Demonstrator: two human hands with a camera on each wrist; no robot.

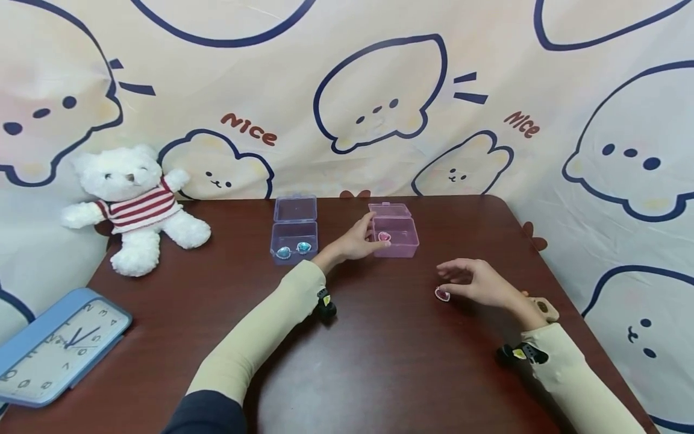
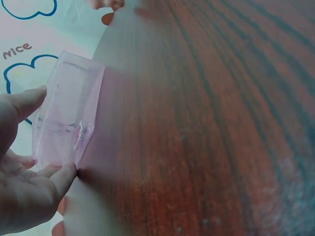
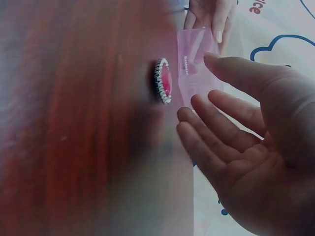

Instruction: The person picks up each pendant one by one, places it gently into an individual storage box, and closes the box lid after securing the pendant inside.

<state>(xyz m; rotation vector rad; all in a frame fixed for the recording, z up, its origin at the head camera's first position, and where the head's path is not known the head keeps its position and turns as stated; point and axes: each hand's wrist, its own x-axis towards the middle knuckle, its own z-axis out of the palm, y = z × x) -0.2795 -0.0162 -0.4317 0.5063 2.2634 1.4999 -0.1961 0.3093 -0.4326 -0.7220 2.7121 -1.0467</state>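
At the left side of a see-through pink plastic box (image 1: 400,248), my left hand (image 1: 355,241) holds the box between thumb and fingers. Its lid stands open at the back, and one pink gem (image 1: 384,237) with a pale rim lies inside. My right hand (image 1: 477,282) hovers over the table with loosely bent fingers. Just below its fingertips is another pink gem (image 1: 442,294); the right wrist view shows this gem (image 3: 165,81) with a silver beaded edge, apart from the fingers.
Left of the pink box stands an open bluish-purple box (image 1: 295,232) with two blue gems (image 1: 303,247) in it. A white teddy bear (image 1: 135,199) sits at the back left. Nearer, a blue clock (image 1: 65,346) lies by the table's left edge. A printed cloth hangs behind the table.
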